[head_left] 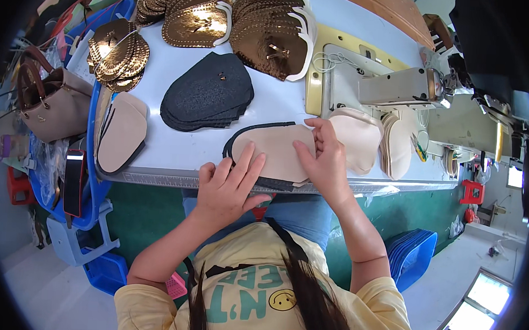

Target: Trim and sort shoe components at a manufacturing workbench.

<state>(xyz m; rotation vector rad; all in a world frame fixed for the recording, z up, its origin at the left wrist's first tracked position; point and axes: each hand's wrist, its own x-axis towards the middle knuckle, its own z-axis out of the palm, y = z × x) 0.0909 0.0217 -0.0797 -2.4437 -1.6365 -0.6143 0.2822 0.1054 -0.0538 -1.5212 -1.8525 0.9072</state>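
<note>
A beige flat panel (274, 150) with rounded corners lies on a black piece of similar shape (230, 141), whose dark edge shows round it at the table's front. My left hand (231, 184) rests on the panel's near-left part, fingers spread and lying flat. At the panel's right end, my right hand (328, 159) has its thumb on top and its fingers bent round the edge; the fingertips are partly hidden. Just beyond lies a stack of black panels (207, 92). To the right of my right hand are pale beige panels (357, 139).
A sewing machine (398, 88) stands at the right, beside more stacked beige panels (398, 147). Shiny bronze pieces (197, 23) fill the back. On the left are another beige panel (123, 132), a handbag (57, 106) and a phone (73, 183). Blue bins (411, 260) stand below right.
</note>
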